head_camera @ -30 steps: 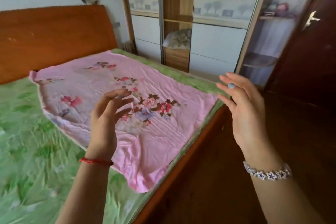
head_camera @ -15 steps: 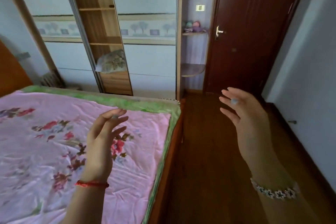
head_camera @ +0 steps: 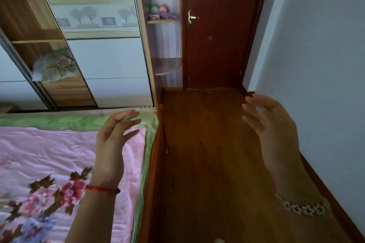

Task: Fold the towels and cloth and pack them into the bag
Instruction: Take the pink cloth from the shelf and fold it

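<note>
Head view: pink cloth (head_camera: 59,154), possibly unfolded, beside door (head_camera: 219,31).

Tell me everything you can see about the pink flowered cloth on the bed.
The pink flowered cloth is a thin, wrinkled fabric, pale pink with a printed cluster of red, pink, brown and bluish flowers near the lower left. It lies spread flat and unfolded on the green patterned bed sheet, its right edge close to the bed's wooden side. The view cuts it off at the left and bottom. The left hand is raised in front of it, open; whether it touches the cloth cannot be told.
</note>
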